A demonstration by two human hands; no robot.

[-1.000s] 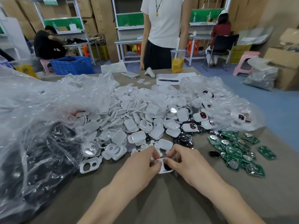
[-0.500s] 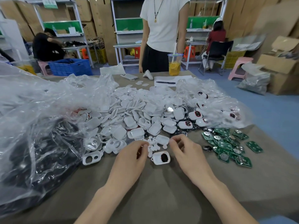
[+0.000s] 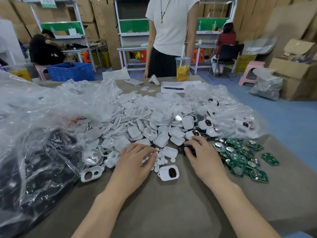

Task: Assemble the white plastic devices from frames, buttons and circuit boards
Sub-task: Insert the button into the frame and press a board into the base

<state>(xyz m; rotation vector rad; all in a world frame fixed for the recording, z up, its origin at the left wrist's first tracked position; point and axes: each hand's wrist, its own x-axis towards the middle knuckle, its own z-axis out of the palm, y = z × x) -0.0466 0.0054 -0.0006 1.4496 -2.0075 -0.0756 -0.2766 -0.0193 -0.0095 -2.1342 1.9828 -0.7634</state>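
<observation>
Seating the next button wants one piece lifted alone, not a cluster; the left hand [image 3: 137, 162] curls over small white buttons [image 3: 162, 161], grasp untellable; the right hand [image 3: 204, 157] lies released on dark buttons [image 3: 189, 149]; the half-filled frame [image 3: 164, 174] waits at its 8 o'clock, circuit boards [image 3: 240, 157] at 3; cartons [image 3: 103, 23] line the workshop; beneath, a grey table [image 3: 163, 212].

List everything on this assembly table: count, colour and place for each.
white shells: many, white, heaped mid-table
two-hole frame: one, white, pile's near-left edge
part-built device: one, white with dark button, nearest the camera
round buttons: several, white, beside the device
circuit boards: many, green, right side
plastic bags: two, clear, left and far right
drink cup: one, yellow, far edge
pen: one, black, on paper
left hand: one, over round buttons, grip unclear
right hand: one, over dark parts, grip unclear
</observation>
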